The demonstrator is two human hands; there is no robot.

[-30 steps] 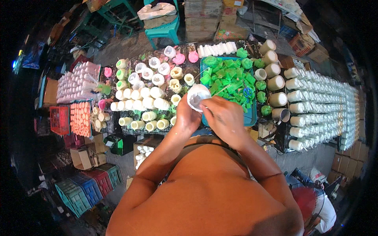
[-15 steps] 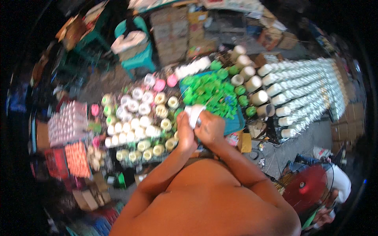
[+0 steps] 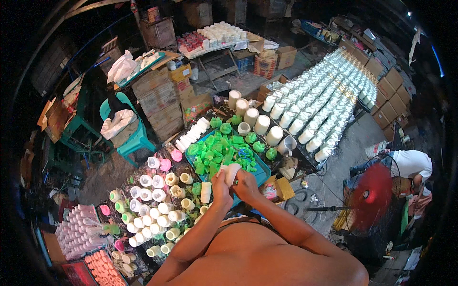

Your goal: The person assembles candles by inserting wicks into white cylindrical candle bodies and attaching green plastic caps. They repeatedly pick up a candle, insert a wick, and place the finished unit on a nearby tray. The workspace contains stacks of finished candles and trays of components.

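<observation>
spread out at right in long rows: white cylinders [image 3: 307, 121]. in front, on teal tray [image 3: 262, 168]: heap of green chunks [image 3: 222, 147]. with left hand [image 3: 222, 191] and right hand [image 3: 246, 186], both curled nearly closed, gripping white cup [image 3: 231, 172] from either side, over near part of tray.

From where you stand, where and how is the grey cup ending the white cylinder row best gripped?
Probably grip the grey cup by its round outer wall, the right hand, once free, coming from the near side: a white cylinder stands close on its far left.
</observation>
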